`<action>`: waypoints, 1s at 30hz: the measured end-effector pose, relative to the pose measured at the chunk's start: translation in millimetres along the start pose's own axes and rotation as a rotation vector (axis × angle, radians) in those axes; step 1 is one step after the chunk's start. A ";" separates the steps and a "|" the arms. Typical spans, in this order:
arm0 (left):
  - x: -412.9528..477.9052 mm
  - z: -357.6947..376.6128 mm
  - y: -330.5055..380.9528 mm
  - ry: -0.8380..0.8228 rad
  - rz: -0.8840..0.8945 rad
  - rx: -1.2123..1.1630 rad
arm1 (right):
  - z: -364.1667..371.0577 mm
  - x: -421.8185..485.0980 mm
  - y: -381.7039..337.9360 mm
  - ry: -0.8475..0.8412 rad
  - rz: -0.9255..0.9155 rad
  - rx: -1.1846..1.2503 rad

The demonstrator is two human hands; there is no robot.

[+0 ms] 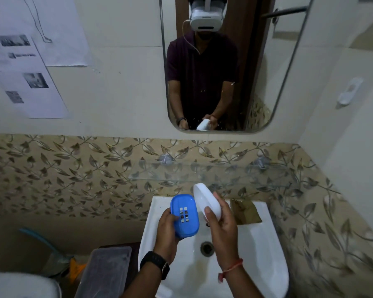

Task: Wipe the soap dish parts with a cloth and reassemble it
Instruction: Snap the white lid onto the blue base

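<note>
My left hand (pixel 166 235) grips the blue soap dish insert (pixel 184 215), a rounded tray with several drain holes in its middle, tilted toward me over the white sink (pixel 265 250). Just to its right, my right hand (pixel 221 229) holds the white soap dish base (pixel 207 200) upright by its lower end. The two parts are apart, almost side by side above the basin. A brown cloth (pixel 246 212) lies on the sink's back right ledge, behind my right hand.
The drain (pixel 207 248) sits below my hands. A glass shelf (pixel 213 174) runs along the leaf-patterned tiles above the sink. A mirror (pixel 224 61) hangs higher up. A lidded plastic box (pixel 105 274) stands at the sink's left.
</note>
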State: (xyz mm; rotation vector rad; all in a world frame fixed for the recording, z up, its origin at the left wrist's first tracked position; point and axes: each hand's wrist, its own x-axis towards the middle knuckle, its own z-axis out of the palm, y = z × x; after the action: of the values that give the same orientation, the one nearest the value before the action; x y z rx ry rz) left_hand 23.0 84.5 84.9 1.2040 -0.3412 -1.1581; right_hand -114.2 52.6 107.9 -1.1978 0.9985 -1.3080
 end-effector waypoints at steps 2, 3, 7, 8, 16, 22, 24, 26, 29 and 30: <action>-5.4 6.0 1.9 -0.049 -0.033 -0.066 | 2.8 -2.3 -6.3 -0.046 -0.088 -0.080; -7.7 8.3 2.3 -0.067 -0.049 -0.104 | 3.6 -3.8 -7.7 -0.067 -0.126 -0.110; -15.9 16.1 3.9 -0.107 -0.055 -0.218 | 2.3 -8.6 -2.3 -0.150 -0.239 -0.237; -17.7 17.8 4.2 -0.114 -0.052 -0.229 | 1.6 -9.6 -0.3 -0.164 -0.251 -0.274; -26.3 31.9 4.6 -0.201 -0.072 -0.378 | -4.7 -14.6 3.1 -0.268 -0.386 -0.440; -26.8 37.6 6.8 -0.220 -0.126 -0.371 | -8.9 -13.5 4.3 -0.305 -0.481 -0.556; -28.6 38.1 7.5 -0.230 -0.142 -0.386 | -9.1 -13.6 4.7 -0.309 -0.498 -0.585; -30.1 38.1 8.1 -0.240 -0.159 -0.411 | -9.3 -13.6 4.2 -0.308 -0.505 -0.594; -30.9 38.4 8.1 -0.255 -0.179 -0.410 | -9.5 -13.4 3.6 -0.310 -0.516 -0.602; -30.9 38.7 8.3 -0.260 -0.183 -0.409 | -9.5 -13.4 3.4 -0.309 -0.522 -0.609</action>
State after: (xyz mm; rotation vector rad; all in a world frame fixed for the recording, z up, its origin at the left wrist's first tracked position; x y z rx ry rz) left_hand -14.8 88.4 117.7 0.7383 -0.1768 -1.4663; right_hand -123.8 64.9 101.8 -2.1680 0.9117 -1.1729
